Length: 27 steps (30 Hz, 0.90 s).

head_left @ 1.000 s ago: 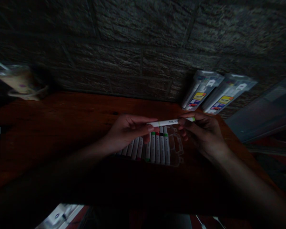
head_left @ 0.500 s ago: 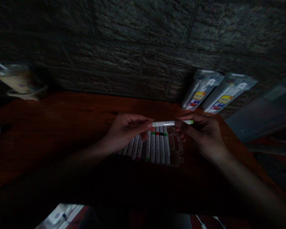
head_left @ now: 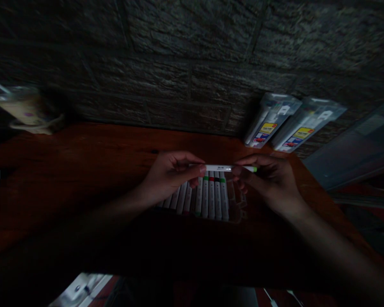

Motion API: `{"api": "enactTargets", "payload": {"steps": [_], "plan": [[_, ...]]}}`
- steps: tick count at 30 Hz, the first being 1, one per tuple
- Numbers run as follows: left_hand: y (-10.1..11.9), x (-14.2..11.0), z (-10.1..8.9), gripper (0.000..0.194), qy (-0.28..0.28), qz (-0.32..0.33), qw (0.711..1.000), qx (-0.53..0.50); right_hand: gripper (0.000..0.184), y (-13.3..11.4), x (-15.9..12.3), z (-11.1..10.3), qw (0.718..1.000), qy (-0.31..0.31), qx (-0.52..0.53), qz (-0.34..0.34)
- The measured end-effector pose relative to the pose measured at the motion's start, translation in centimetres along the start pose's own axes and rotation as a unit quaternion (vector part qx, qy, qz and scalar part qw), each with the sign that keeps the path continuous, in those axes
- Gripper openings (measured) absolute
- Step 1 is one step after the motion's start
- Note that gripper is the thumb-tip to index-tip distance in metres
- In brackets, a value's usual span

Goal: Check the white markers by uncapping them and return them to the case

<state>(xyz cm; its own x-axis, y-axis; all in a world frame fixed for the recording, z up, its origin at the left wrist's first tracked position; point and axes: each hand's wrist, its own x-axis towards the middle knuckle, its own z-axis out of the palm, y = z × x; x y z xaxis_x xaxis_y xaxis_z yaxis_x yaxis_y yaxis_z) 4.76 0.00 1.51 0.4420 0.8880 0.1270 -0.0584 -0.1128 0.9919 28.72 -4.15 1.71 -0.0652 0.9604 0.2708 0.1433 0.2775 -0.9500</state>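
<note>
Between my two hands a white marker [head_left: 220, 168] with a light green end lies nearly level. My left hand [head_left: 176, 175] pinches its left part between thumb and fingers. On the other side my right hand [head_left: 269, 177] grips it near the green end. Just below, a clear plastic case [head_left: 236, 213] lies on the table, holding a row of white markers [head_left: 211, 200] with green, red and black bands. My left hand covers part of that row.
Two upright marker packs [head_left: 264, 123] with yellow and blue labels lean by the stone wall [head_left: 166, 85] at the back right. A drink cup [head_left: 22, 108] with a straw sits in a holder at the far left of the wooden table [head_left: 83, 157]. The light is dim.
The marker has turned slightly between my fingers, so its printed text sits differently. My right hand has shifted a little to the left along with its green end.
</note>
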Motion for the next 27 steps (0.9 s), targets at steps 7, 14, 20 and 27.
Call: {"api": "enactTargets", "payload": {"steps": [7,14,20,27], "plan": [[0.07,-0.02,0.05,0.008,-0.003,-0.008,1.000,-0.008,0.012,0.09,0.01,0.03,1.000,-0.007,-0.005,-0.004],[-0.08,-0.01,-0.08,0.011,-0.003,-0.016,1.000,-0.011,0.012,0.06,-0.02,0.01,1.000,-0.017,-0.001,0.005],[-0.16,-0.03,-0.07,0.011,-0.006,0.000,1.000,0.000,0.011,-0.14,-0.05,0.09,1.000,-0.028,-0.012,0.001],[-0.50,-0.05,-0.18,0.011,-0.014,0.019,1.000,0.005,0.012,-0.25,-0.16,0.08,0.999,-0.033,-0.024,0.009]]}}
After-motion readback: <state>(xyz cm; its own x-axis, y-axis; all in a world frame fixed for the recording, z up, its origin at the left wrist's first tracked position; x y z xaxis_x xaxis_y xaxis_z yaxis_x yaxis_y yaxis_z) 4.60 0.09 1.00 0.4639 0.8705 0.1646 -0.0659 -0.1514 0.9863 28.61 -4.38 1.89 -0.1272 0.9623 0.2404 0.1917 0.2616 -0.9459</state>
